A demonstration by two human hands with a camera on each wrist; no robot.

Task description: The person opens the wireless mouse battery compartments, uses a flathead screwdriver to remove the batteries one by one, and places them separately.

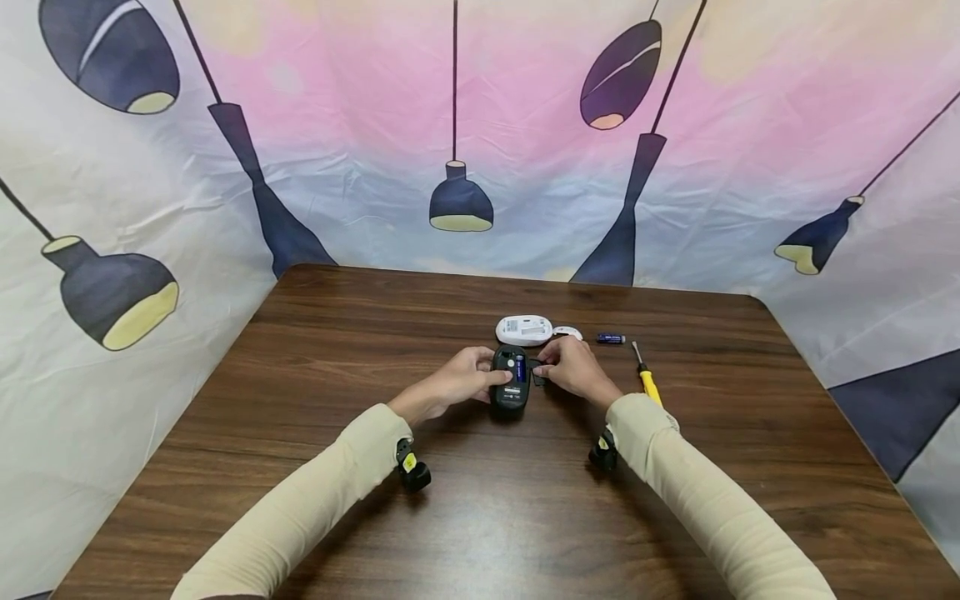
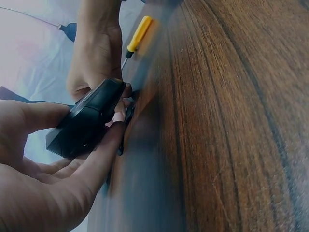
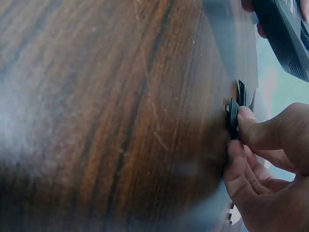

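Note:
My left hand grips a black computer mouse, its underside turned up with the thumb across it. A blue battery lies in the mouse's uncovered compartment. Just right of the mouse, my right hand pinches a thin black battery cover between thumb and fingers. The right wrist view shows this cover low over the table, with another dark edge right behind it. In the left wrist view, the mouse is held by its sides, tilted.
Beyond my hands lies a white mouse, underside up, with a white cover beside it. A loose blue battery and a yellow-handled screwdriver are to the right on the brown wooden table. A printed cloth hangs behind.

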